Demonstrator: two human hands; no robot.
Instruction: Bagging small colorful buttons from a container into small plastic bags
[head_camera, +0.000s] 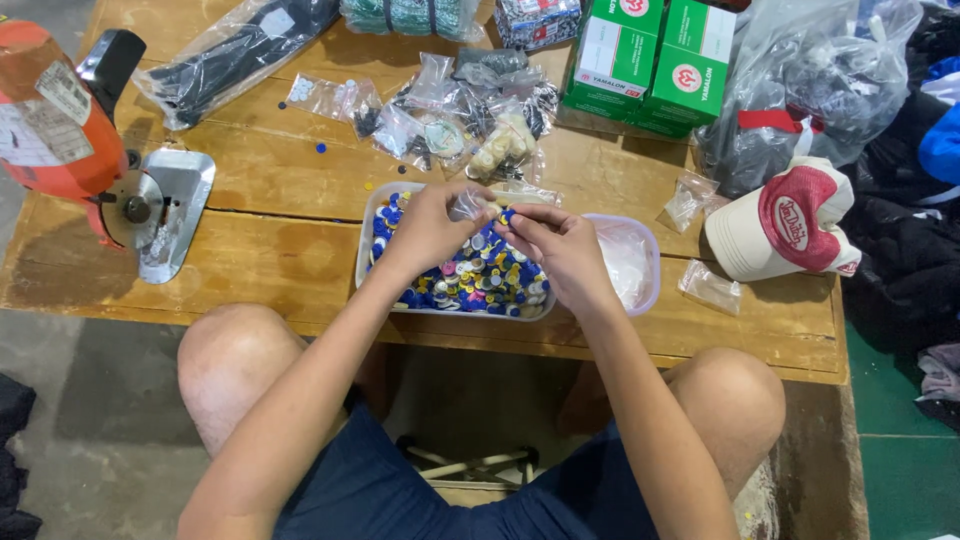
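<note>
A clear plastic tray (364, 262) full of several coloured buttons, blue, yellow, white and pink, sits on the wooden table (260, 250) in front of me. My left hand (428, 225) pinches a small clear plastic bag (468, 205) above the tray. My right hand (558, 245) is beside it, its fingertips touching the bag's lower edge, with small buttons at its fingertips. A second clear tray (645, 262) holding crumpled plastic lies right of the button tray.
An orange cutting machine (60, 120) with a metal base stands at the left. Small plastic bags (450, 110) of parts lie behind the trays. Green boxes (650, 65), a large clear sack (810, 80) and a red-and-white cap (785, 220) are on the right.
</note>
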